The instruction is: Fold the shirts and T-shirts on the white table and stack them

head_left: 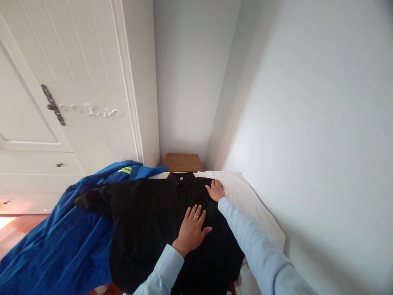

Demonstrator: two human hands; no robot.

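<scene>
A black collared shirt (144,221) lies spread out, its collar at the far end and one sleeve stretched to the left. My left hand (192,230) rests flat on the front of the shirt with its fingers spread, a ring on one finger. Farther up and to the right, my right hand (216,190) lies on the shirt's shoulder area near its edge, fingers apart. Neither hand grips anything. The shirt's right sleeve cannot be made out.
A blue garment (80,241) with a yellow-green stripe lies at the left, partly under the black sleeve. White cloth (245,196) extends along the right wall. Behind stands a small wooden surface (183,162). A white wardrobe (92,82) rises at the left.
</scene>
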